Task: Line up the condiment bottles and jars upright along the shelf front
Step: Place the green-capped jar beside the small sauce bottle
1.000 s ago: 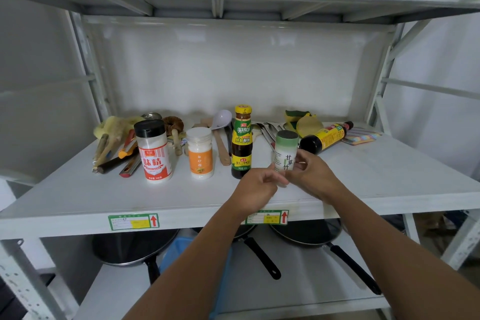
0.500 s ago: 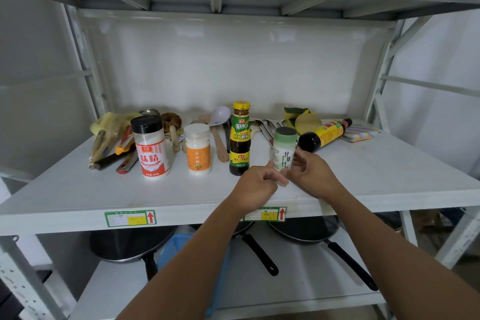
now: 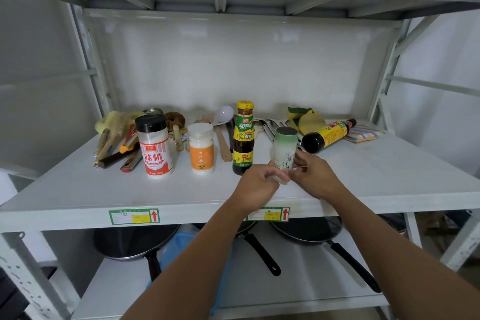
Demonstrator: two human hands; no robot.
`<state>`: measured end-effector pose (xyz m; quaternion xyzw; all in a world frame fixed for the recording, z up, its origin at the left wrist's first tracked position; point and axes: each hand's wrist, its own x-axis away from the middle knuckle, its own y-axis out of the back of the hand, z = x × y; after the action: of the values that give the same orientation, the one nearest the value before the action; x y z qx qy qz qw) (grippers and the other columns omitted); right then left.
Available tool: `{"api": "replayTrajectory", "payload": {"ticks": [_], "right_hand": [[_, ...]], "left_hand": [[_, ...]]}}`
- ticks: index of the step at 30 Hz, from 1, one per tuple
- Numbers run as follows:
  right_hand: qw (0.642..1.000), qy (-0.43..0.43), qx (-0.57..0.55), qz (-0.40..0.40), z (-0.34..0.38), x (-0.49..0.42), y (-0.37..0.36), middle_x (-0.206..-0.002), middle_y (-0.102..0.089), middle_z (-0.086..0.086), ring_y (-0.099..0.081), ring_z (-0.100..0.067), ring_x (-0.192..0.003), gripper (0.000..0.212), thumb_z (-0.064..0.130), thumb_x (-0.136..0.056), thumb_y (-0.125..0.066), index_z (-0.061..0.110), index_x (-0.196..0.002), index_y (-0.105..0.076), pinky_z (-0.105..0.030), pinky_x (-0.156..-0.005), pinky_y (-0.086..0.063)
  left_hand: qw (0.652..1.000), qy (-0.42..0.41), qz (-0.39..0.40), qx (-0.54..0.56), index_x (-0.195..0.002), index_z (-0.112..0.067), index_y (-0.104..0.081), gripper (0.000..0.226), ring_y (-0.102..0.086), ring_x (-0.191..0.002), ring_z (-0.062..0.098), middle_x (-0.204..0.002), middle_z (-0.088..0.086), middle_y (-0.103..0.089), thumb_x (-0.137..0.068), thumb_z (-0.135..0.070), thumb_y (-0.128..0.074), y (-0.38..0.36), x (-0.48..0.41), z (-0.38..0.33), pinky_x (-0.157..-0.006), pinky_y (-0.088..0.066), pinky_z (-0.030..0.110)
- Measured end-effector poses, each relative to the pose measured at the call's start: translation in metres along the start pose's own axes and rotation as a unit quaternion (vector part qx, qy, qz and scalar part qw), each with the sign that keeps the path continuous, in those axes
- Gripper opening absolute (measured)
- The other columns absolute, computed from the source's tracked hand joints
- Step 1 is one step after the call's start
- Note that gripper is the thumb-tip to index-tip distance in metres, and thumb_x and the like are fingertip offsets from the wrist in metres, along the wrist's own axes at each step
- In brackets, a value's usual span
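I count five condiment containers on the shelf: four standing, one lying down. From the left end, upright in a row set back from the front edge: one black-capped jar with a red and white label, one white jar with an orange label, one dark sauce bottle with a yellow cap, and one green-topped canister. The fifth, a dark bottle with a yellow label, lies on its side toward the right rear corner, cap pointing at a striped cloth. My two hands meet at the base of the green-topped canister: the left hand is curled against its lower left side, the right hand pinches its lower right side, so both are closed on it. The canister stands upright just right of the sauce bottle and rises above my fingers; whether its foot rests on the shelf I cannot tell, as the hands cover it. Behind the row, loose utensils sit along the rear edge. On the lower shelf I count three black pans.
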<state>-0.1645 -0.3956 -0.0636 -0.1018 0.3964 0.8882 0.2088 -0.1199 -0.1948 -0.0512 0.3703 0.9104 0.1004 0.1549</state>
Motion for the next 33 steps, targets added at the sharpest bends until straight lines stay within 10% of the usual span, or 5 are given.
{"api": "replayTrajectory", "payload": {"ticks": [8, 18, 24, 28, 33], "right_hand": [[1.0, 0.004, 0.012, -0.007, 0.0007, -0.0007, -0.0021, -0.126, -0.073, 0.017, -0.063, 0.007, -0.104, 0.047, 0.029, -0.094, -0.076, 0.031, -0.139, -0.063, 0.001, -0.075, -0.041], [1.0, -0.005, -0.022, -0.016, 0.0019, 0.0009, -0.0013, -0.121, -0.076, 0.017, -0.068, 0.003, -0.11, 0.046, 0.024, -0.089, -0.08, 0.032, -0.133, -0.068, -0.024, -0.094, -0.054], [0.999, -0.007, -0.037, -0.023, 0.0032, 0.0022, -0.0014, -0.122, -0.076, 0.014, -0.067, 0.003, -0.114, 0.05, 0.018, -0.088, -0.081, 0.028, -0.135, -0.067, -0.021, -0.097, -0.052], [0.999, -0.007, -0.034, -0.024, 0.0045, 0.0028, -0.0012, -0.12, -0.075, 0.015, -0.066, 0.006, -0.112, 0.05, 0.018, -0.089, -0.082, 0.028, -0.136, -0.067, -0.014, -0.092, -0.049], [0.999, -0.011, -0.034, -0.026, 0.0066, 0.0042, -0.0005, -0.113, -0.073, 0.021, -0.066, 0.011, -0.106, 0.049, 0.018, -0.089, -0.082, 0.033, -0.133, -0.067, -0.014, -0.09, -0.049]], "left_hand": [[1.0, -0.003, -0.007, -0.006, -0.101, -0.011, -0.079, 0.042, -0.059, -0.127, 0.002, -0.138, -0.013, -0.061, -0.085, 0.01, -0.047, -0.0007, -0.0024, 0.0047, -0.088, -0.05, 0.017], [1.0, 0.005, -0.005, -0.007, -0.102, -0.012, -0.08, 0.043, -0.041, -0.143, -0.002, -0.14, -0.009, -0.061, -0.084, 0.01, -0.048, -0.002, -0.0037, 0.0041, -0.119, -0.038, 0.033], [1.0, 0.0, 0.006, -0.03, -0.105, -0.008, -0.079, 0.042, -0.045, -0.096, -0.039, -0.129, -0.018, -0.052, -0.087, 0.011, -0.047, 0.0009, -0.0002, -0.0018, -0.085, -0.043, 0.002], [1.0, -0.001, 0.0, -0.017, -0.103, -0.008, -0.079, 0.043, -0.054, -0.134, 0.002, -0.141, -0.013, -0.056, -0.085, 0.012, -0.046, 0.0002, 0.0, -0.0007, -0.1, -0.052, 0.028], [1.0, 0.005, -0.004, -0.011, -0.104, -0.007, -0.079, 0.042, -0.047, -0.143, 0.013, -0.149, 0.001, -0.056, -0.086, 0.012, -0.046, -0.0011, 0.0007, -0.0021, -0.112, -0.042, 0.045]]}}
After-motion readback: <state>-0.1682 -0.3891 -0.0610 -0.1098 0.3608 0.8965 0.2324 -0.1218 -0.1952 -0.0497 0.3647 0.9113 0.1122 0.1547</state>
